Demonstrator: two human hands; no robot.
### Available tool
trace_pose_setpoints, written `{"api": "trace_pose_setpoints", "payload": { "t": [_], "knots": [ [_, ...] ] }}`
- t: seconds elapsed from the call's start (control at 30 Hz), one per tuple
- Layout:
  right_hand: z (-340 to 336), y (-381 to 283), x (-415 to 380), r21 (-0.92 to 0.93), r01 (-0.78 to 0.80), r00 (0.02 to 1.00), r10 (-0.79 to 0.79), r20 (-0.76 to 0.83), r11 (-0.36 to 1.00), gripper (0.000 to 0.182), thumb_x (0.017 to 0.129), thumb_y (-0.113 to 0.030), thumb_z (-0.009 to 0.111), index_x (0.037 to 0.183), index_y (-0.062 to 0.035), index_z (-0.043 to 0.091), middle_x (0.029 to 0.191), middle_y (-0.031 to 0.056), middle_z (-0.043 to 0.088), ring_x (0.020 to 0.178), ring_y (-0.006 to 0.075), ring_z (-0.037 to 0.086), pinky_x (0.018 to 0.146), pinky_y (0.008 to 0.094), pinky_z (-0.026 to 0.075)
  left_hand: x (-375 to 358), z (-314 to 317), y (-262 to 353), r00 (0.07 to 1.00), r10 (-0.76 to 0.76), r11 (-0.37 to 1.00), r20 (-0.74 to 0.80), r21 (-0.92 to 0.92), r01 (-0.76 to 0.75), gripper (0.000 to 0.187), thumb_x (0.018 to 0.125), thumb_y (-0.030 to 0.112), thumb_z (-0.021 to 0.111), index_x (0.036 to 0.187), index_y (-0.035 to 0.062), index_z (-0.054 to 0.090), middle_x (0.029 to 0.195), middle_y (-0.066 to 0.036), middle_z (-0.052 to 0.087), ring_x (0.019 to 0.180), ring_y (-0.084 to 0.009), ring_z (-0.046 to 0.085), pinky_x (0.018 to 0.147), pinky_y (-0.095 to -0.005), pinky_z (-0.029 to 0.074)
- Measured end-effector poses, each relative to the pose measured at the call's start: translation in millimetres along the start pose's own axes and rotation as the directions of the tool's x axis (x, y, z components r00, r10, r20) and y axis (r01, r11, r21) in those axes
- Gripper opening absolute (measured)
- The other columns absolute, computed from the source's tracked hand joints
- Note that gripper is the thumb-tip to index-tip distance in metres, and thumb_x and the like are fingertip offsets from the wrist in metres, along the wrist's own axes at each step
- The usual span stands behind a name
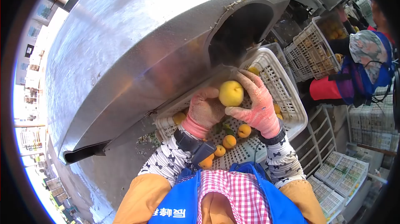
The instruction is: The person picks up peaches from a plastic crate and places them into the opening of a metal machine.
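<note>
Both my hands wear pink gloves and meet over a white plastic crate. A yellow peach is gripped between the thumb and fingers of my right hand. Against or just beside the peach's left side is my left hand, its fingers curled; anything inside them is hidden. Below the hands, several orange-yellow peaches lie in the crate, among them one peach near a green leaf. Another peach shows left of my left hand.
A large metal machine housing with a dark opening borders the crate's far side. To the right, a person in a blue vest is beside another fruit crate. White crates stand at lower right, near a metal rack.
</note>
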State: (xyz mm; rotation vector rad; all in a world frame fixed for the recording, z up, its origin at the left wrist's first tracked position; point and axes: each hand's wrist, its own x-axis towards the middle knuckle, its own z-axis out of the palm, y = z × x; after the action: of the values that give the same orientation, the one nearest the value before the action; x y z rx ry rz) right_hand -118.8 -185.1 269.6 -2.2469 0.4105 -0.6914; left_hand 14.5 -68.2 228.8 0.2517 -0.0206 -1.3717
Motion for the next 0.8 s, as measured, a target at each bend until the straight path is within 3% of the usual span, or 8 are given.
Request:
{"api": "trace_pose_setpoints", "payload": {
  "t": [0.17,0.23,0.3,0.33,0.47,0.57,0.63,0.8],
  "knots": [
    [-10.1,-6.5,14.5,0.010,-0.002,0.997,0.001,0.080,1.000,0.076,0.066,-0.030,0.085,0.132,-0.0037,0.058,0.121,0.0177,0.063,0.108,0.0361,0.063,0.095,0.0409,0.051,8.0,11.8,8.0,1.000,-0.004,0.999,0.002,0.035,0.004,0.060,0.080,0.013,0.055,0.137,-0.0016,0.048,0.133,-0.017,0.055,0.123,-0.0309,0.055,0.110,-0.0433,0.042],
    [-8.8,-12.4,14.4,0.013,-0.078,0.996,0.078,-0.035,0.997,0.073,0.067,-0.028,0.085,0.130,-0.0034,0.059,0.121,0.0172,0.063,0.106,0.0350,0.064,0.093,0.0394,0.052,9.5,19.0,4.8,0.999,0.032,0.995,-0.021,0.098,-0.029,0.060,0.080,0.013,0.056,0.137,-0.0015,0.047,0.132,-0.017,0.056,0.122,-0.0296,0.055,0.110,-0.0419,0.042],
    [-9.0,-19.8,12.4,0.019,-0.142,0.990,0.142,-0.011,0.990,0.070,0.067,-0.022,0.084,0.130,-0.0031,0.059,0.121,0.0169,0.062,0.107,0.0334,0.064,0.092,0.0386,0.052,5.6,30.1,-6.7,0.921,0.372,0.741,0.113,0.562,-0.368,0.060,0.080,0.012,0.056,0.138,-0.0019,0.047,0.133,-0.015,0.055,0.123,-0.0257,0.053,0.111,-0.0388,0.039],
    [-6.6,-17.5,10.4,0.049,-0.085,0.996,0.087,-0.037,0.995,0.069,0.067,-0.018,0.084,0.130,-0.0031,0.059,0.122,0.0165,0.062,0.108,0.0334,0.064,0.093,0.0388,0.052,3.6,32.4,-9.1,0.909,0.402,0.744,0.109,0.540,-0.394,0.062,0.080,0.014,0.060,0.139,-0.0018,0.046,0.133,-0.013,0.054,0.125,-0.0235,0.051,0.112,-0.0366,0.036],
    [0.3,-12.4,5.5,-0.005,0.068,0.987,-0.068,-0.145,0.998,0.072,0.067,-0.012,0.083,0.134,-0.0039,0.057,0.125,0.0162,0.061,0.111,0.0341,0.062,0.096,0.0393,0.051,-3.3,45.7,-8.5,0.976,0.194,0.899,-0.100,0.415,-0.136,0.070,0.080,0.022,0.068,0.141,-0.0016,0.044,0.137,-0.012,0.052,0.130,-0.0243,0.048,0.113,-0.0353,0.035],
    [-8.0,-19.8,4.5,0.049,0.017,0.990,-0.010,-0.138,0.999,0.074,0.069,-0.012,0.082,0.137,-0.0042,0.054,0.123,0.0174,0.060,0.111,0.0346,0.062,0.096,0.0395,0.051,-4.1,35.7,6.9,0.977,0.185,0.724,0.102,0.659,-0.206,0.071,0.081,0.021,0.067,0.143,-0.0025,0.042,0.138,-0.012,0.051,0.129,-0.0228,0.048,0.112,-0.0351,0.035],
    [-17.0,-19.3,7.7,0.010,-0.072,0.997,0.071,0.009,0.997,0.074,0.070,-0.014,0.082,0.137,-0.0040,0.054,0.121,0.0178,0.060,0.110,0.0352,0.062,0.095,0.0399,0.051,-5.4,36.8,5.1,0.976,0.199,0.705,0.088,0.679,-0.205,0.075,0.081,0.019,0.068,0.146,-0.0023,0.039,0.142,-0.014,0.048,0.132,-0.0246,0.046,0.114,-0.0366,0.033],
    [-17.3,-16.9,25.4,-0.083,-0.079,0.994,0.085,0.067,0.993,0.072,0.070,-0.019,0.083,0.134,-0.0035,0.055,0.117,0.0191,0.060,0.105,0.0378,0.062,0.090,0.0417,0.052,1.5,33.4,3.8,0.965,0.254,0.671,0.071,0.705,-0.229,0.074,0.083,0.018,0.065,0.148,-0.0027,0.037,0.141,-0.013,0.049,0.129,-0.0228,0.047,0.112,-0.0338,0.033]
  ]
}}
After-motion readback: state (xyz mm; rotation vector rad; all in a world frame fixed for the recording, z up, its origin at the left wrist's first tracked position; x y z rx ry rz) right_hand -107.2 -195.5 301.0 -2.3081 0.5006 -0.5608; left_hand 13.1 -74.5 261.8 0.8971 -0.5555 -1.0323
